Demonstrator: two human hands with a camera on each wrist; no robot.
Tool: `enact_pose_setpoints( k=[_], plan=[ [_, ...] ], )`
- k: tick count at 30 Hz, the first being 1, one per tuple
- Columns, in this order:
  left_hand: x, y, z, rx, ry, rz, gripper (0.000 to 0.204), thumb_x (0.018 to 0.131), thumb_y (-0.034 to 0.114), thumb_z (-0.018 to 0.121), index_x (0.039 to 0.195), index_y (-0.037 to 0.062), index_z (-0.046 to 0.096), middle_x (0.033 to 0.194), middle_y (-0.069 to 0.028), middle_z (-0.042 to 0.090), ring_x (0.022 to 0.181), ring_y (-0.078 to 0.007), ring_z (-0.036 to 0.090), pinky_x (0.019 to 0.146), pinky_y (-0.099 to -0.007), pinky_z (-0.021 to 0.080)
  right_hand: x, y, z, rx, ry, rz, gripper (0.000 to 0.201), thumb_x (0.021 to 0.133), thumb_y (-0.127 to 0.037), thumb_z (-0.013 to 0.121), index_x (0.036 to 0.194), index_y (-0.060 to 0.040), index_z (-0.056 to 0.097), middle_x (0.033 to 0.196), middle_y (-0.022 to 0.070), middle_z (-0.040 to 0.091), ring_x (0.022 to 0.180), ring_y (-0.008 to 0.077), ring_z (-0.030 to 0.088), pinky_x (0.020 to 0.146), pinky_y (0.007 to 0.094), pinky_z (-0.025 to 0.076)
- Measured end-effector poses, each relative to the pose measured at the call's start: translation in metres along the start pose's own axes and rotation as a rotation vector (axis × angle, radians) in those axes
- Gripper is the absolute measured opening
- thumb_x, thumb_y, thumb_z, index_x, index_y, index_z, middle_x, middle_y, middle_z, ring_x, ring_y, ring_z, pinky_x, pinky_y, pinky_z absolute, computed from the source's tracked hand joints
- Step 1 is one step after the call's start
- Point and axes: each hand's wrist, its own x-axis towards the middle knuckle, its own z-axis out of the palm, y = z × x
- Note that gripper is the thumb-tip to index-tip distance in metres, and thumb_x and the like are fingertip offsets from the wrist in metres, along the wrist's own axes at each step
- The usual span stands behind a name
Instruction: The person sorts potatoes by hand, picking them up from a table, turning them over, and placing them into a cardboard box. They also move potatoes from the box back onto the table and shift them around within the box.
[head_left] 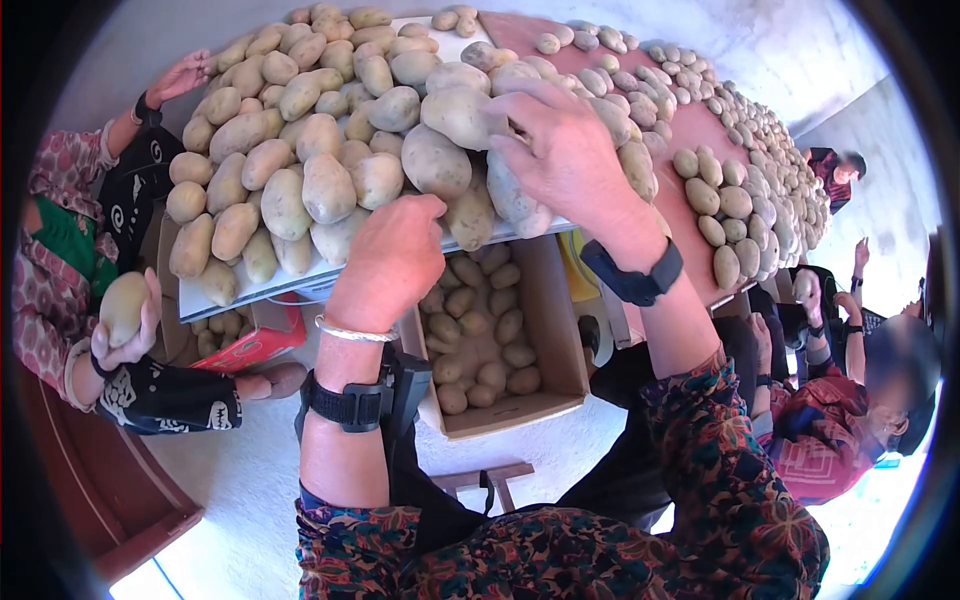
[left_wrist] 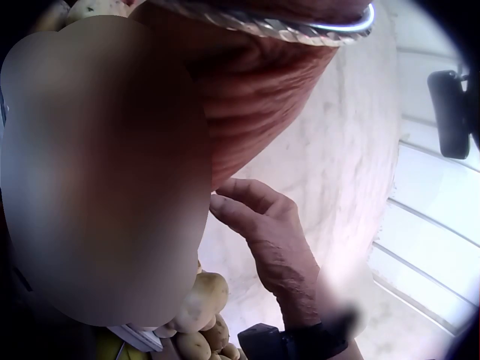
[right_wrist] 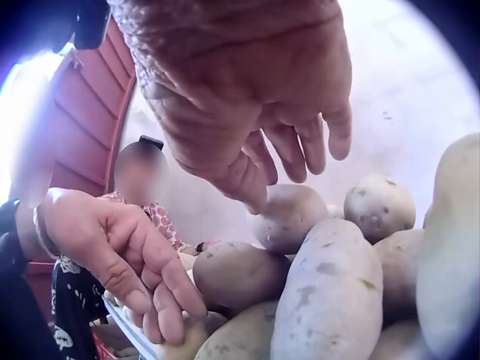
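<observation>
A heap of potatoes (head_left: 325, 187) covers the white tabletop (head_left: 250, 290) in front of me. My right hand (head_left: 570, 150) reaches over the heap from the right, fingers loosely bent. In the right wrist view its thumb is right at the top of a round potato (right_wrist: 289, 217), and the other fingers hang behind it. My left hand (head_left: 392, 255) is at the table's front edge, fingers loosely bent. The right wrist view shows its fingertips against a potato (right_wrist: 193, 337) low in the pile. A long speckled potato (right_wrist: 326, 296) lies between the hands and that camera.
Below the table edge stands a cardboard box (head_left: 575, 350) with potatoes inside. Smaller potatoes spread over a reddish surface (head_left: 690, 210) at right. At left a person's hand (head_left: 140, 330) holds a potato. More people sit at right. A red box (head_left: 265, 340) stands below left.
</observation>
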Motion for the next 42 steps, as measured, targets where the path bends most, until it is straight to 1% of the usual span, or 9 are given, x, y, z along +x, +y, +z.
enact_pose_setpoints(
  k=[6, 11, 15, 20, 28, 36, 39, 41, 42],
  plan=[
    [0.004, -0.001, 0.000, 0.068, -0.008, -0.013, 0.029, 0.085, 0.011, 0.053, 0.107, -0.0021, 0.067, 0.099, -0.0253, 0.066, 0.098, -0.0411, 0.062, 0.088, -0.0460, 0.049, -0.023, -0.043, -0.029, 0.253, 0.198, 0.107, 0.017, 0.081, -0.009, 0.064, 0.097, -0.0055, 0.065, 0.091, 0.0107, 0.066, 0.087, 0.0316, 0.063, 0.075, 0.0401, 0.050],
    [0.003, -0.002, -0.005, 0.008, -0.057, -0.056, 0.029, 0.086, 0.011, 0.056, 0.110, -0.0038, 0.065, 0.098, -0.0237, 0.068, 0.094, -0.0364, 0.066, 0.085, -0.0421, 0.051, -0.078, -0.043, -0.005, 0.732, -0.526, 0.245, 0.019, 0.084, -0.017, 0.066, 0.092, 0.0004, 0.065, 0.087, 0.0161, 0.068, 0.081, 0.0329, 0.066, 0.074, 0.0401, 0.051],
    [0.003, -0.008, -0.010, -0.024, -0.128, -0.102, 0.034, 0.086, 0.003, 0.054, 0.118, -0.0044, 0.061, 0.094, -0.0148, 0.071, 0.088, -0.0205, 0.068, 0.081, -0.0318, 0.052, -0.148, -0.025, 0.076, 0.136, -1.238, 0.365, 0.033, 0.078, -0.024, 0.069, 0.102, -0.0013, 0.069, 0.102, 0.0190, 0.069, 0.098, 0.0347, 0.067, 0.084, 0.0417, 0.053],
    [0.002, -0.007, -0.014, -0.106, -0.162, -0.162, 0.039, 0.086, 0.001, 0.051, 0.124, -0.0047, 0.058, 0.100, -0.0151, 0.070, 0.093, -0.0200, 0.066, 0.083, -0.0306, 0.051, -0.212, -0.004, 0.147, 0.099, -1.307, 0.631, 0.033, 0.076, -0.016, 0.065, 0.104, 0.0007, 0.069, 0.106, 0.0220, 0.068, 0.106, 0.0357, 0.065, 0.087, 0.0436, 0.054],
    [0.000, -0.001, -0.014, -0.061, -0.165, -0.141, 0.037, 0.087, 0.002, 0.053, 0.123, -0.0042, 0.059, 0.098, -0.0147, 0.070, 0.091, -0.0193, 0.064, 0.085, -0.0320, 0.049, -0.268, 0.019, 0.236, 0.169, -1.102, 0.619, 0.020, 0.074, -0.011, 0.062, 0.090, 0.0009, 0.066, 0.100, 0.0223, 0.068, 0.097, 0.0382, 0.066, 0.082, 0.0479, 0.053],
    [-0.003, -0.001, -0.009, -0.058, -0.204, -0.138, 0.033, 0.091, 0.007, 0.053, 0.122, -0.0022, 0.059, 0.092, -0.0022, 0.067, 0.050, -0.0048, 0.043, 0.042, -0.0226, 0.036, -0.257, 0.001, 0.306, 0.189, -0.926, 0.436, 0.019, 0.079, -0.010, 0.061, 0.094, -0.0023, 0.070, 0.102, 0.0199, 0.069, 0.102, 0.0352, 0.066, 0.084, 0.0455, 0.055],
    [-0.002, -0.003, -0.009, -0.059, -0.206, -0.144, 0.033, 0.091, 0.008, 0.052, 0.121, -0.0028, 0.059, 0.091, -0.0011, 0.067, 0.048, -0.0045, 0.042, 0.041, -0.0229, 0.035, -0.247, -0.009, 0.312, -0.052, -0.969, 0.327, 0.027, 0.084, -0.014, 0.058, 0.106, -0.0075, 0.070, 0.112, 0.0174, 0.068, 0.109, 0.0313, 0.065, 0.087, 0.0438, 0.054],
    [-0.003, -0.004, -0.009, -0.015, -0.194, -0.109, 0.033, 0.090, 0.008, 0.052, 0.121, -0.0035, 0.059, 0.090, -0.0016, 0.067, 0.048, -0.0052, 0.043, 0.042, -0.0237, 0.036, -0.228, -0.005, 0.321, -0.070, -1.409, 0.410, 0.037, 0.086, -0.026, 0.055, 0.117, -0.0129, 0.069, 0.123, 0.0131, 0.065, 0.116, 0.0296, 0.061, 0.095, 0.0446, 0.049],
    [-0.003, -0.004, -0.008, 0.004, -0.190, -0.094, 0.033, 0.090, 0.008, 0.052, 0.121, -0.0037, 0.059, 0.090, -0.0018, 0.067, 0.048, -0.0055, 0.043, 0.042, -0.0239, 0.037, -0.226, -0.004, 0.325, -0.065, -1.415, 0.411, 0.037, 0.086, -0.026, 0.055, 0.117, -0.0129, 0.069, 0.123, 0.0131, 0.065, 0.116, 0.0296, 0.061, 0.095, 0.0446, 0.049]
  ],
)
